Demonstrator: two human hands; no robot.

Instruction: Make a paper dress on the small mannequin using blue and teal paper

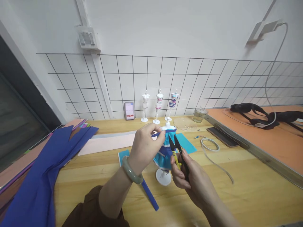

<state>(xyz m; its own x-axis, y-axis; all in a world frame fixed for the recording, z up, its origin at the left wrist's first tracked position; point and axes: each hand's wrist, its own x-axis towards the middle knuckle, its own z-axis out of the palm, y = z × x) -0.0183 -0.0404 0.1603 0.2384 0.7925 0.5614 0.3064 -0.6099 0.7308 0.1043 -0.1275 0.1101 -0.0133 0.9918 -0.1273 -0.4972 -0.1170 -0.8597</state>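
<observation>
A small white dress form (163, 177) stands upright in front of me, dressed in a turquoise and dark blue tiered garment (162, 157). My left hand (148, 142), a green bangle on its wrist, is closed in a pinch on a narrow dark blue strip (155, 135) at the garment's top edge. Its fingers hide part of the form's left side. In my right hand (189, 173) are thread snips (177, 153) with black blades and a yellow handle part. The blades are apart and point up, in front of the garment's right side.
Three small dress forms (158, 104) and a phone (129, 111) stand by the wall grid. Blue fabric (44, 167) and a pale strip (106, 143) lie left. Right are a tape roll (210, 144), a dark phone (222, 136), a glass (199, 115) and an orange board (260, 142).
</observation>
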